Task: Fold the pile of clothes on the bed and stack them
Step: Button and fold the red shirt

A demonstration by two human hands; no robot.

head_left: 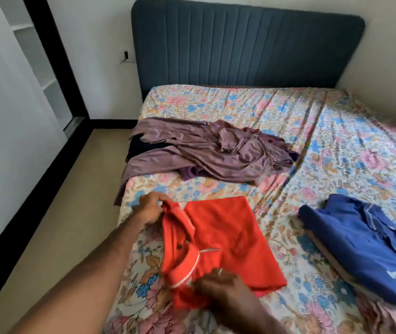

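A red polo shirt lies partly folded on the near part of the bed. My left hand pinches its upper left corner by the shoulder. My right hand grips the lower left edge near the white-trimmed collar. Further up the bed lies the unfolded pile: a mauve satin garment over something dark and something purple. At the right sits a stack of folded clothes with a blue shirt on top.
The bed has a floral sheet and a dark blue padded headboard. Its left edge drops to a beige floor. A white wall and doorway stand at the left.
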